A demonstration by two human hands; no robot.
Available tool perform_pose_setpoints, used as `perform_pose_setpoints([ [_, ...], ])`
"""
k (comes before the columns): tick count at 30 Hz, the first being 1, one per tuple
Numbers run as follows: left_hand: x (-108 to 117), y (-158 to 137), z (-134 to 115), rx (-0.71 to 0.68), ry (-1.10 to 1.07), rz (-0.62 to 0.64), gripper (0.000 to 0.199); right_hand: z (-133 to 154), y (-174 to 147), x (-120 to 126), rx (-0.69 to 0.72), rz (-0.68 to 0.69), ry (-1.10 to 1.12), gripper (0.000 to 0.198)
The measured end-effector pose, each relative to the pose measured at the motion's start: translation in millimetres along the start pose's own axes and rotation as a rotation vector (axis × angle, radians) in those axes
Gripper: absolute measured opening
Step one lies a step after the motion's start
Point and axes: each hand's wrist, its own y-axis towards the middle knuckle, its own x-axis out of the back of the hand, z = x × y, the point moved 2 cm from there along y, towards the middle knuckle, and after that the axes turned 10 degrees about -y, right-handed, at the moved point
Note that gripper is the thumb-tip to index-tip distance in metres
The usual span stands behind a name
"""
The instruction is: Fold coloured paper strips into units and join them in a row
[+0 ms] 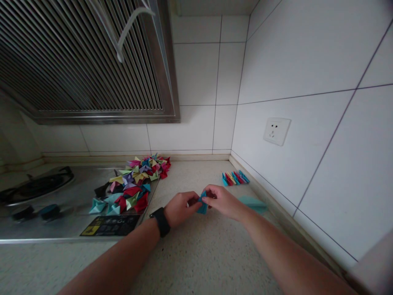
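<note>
Above the speckled countertop, a small piece of folded blue paper (202, 208) is pinched between both hands. My left hand (181, 208), with a dark watch on its wrist, closes its thumb and fingers on the paper's left side. From the right, my right hand (221, 200) grips its upper edge; the fingertips partly cover the folds. Under and behind my right wrist lies a flat pale teal paper (254, 203). Further back by the wall stands a row of folded paper pieces (236, 178) in blue, red and yellow.
A heap of colourful folded papers (135, 184) spreads over the stove's right side and onto the counter (196, 254). The gas stove (73, 221) has a burner and two knobs at left. A range hood (107, 119) hangs above. A socket (276, 131) is on the right wall.
</note>
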Motion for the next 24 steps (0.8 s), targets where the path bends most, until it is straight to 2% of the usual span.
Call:
perform_pose_setpoints([
  [4, 1, 1, -1, 0.048, -0.062, -0.005, 0.021, -1, 1, 3, -0.044, -0.025, 0.093, 0.016],
  [7, 3, 2, 3, 0.093, -0.098, -0.029, 0.023, -3, 1, 6, -0.039, -0.038, 0.051, 0.014],
  [10, 6, 3, 6, 0.081, -0.077, -0.077, 0.023, -1, -1, 6, 0.022, -0.035, -0.075, 0.008],
  [15, 8, 1, 3, -0.052, 0.022, -0.113, 0.017, 8, -6, 3, 0.134, -0.039, -0.189, 0.008],
  [20, 8, 1, 0, -0.08, 0.068, -0.152, 0.015, 15, -6, 8, 0.223, -0.139, -0.295, 0.002],
  [24, 10, 1, 1, -0.099, 0.086, -0.184, 0.012, 18, -7, 13, 0.318, -0.189, -0.404, 0.005],
])
